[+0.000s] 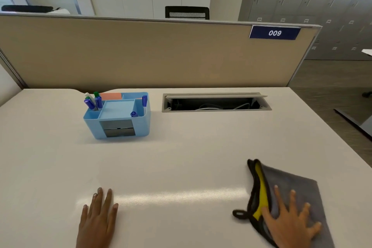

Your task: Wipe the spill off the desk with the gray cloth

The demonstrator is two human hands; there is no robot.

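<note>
The gray cloth (289, 181), folded with a yellow inner side and a black hem with a loop, lies flat on the white desk (181, 157) at the near right. My right hand (289, 219) presses flat on the cloth's near part, fingers spread. My left hand (98, 217) rests palm down on the bare desk at the near left, fingers together, holding nothing. A glossy streak (181, 195) runs across the desk between my hands; I cannot tell whether it is liquid or reflected light.
A light blue desk organizer (118, 125) with blue and green markers stands at the middle left. A cable tray opening (215, 102) with its lid up sits at the back centre. A beige partition (141, 54) labelled 009 closes the far edge. The desk's right edge drops to the floor.
</note>
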